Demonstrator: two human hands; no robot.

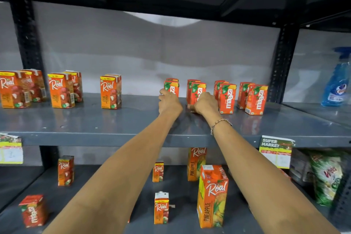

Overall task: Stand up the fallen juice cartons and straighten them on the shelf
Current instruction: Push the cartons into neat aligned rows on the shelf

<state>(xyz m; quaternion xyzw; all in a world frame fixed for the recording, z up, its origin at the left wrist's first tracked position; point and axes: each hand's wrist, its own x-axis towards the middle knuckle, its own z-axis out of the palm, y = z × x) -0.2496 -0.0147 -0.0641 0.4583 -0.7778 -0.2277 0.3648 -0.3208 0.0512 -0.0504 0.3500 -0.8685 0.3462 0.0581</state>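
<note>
Your left hand (169, 102) is wrapped around one upright mango carton (171, 87) and your right hand (205, 103) is closed on the next carton (198, 91) over, both on the upper shelf (114, 125). Long axes run straight up, labels facing you. Two more pairs (256, 99) stand just right of them.

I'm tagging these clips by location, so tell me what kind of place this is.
Most likely a supermarket or grocery aisle. Grey metal shelves carry small juice cartons in rows, a shelf-edge label reads "SUPER MARKET", and a blue spray bottle stands on the next shelf.
</note>
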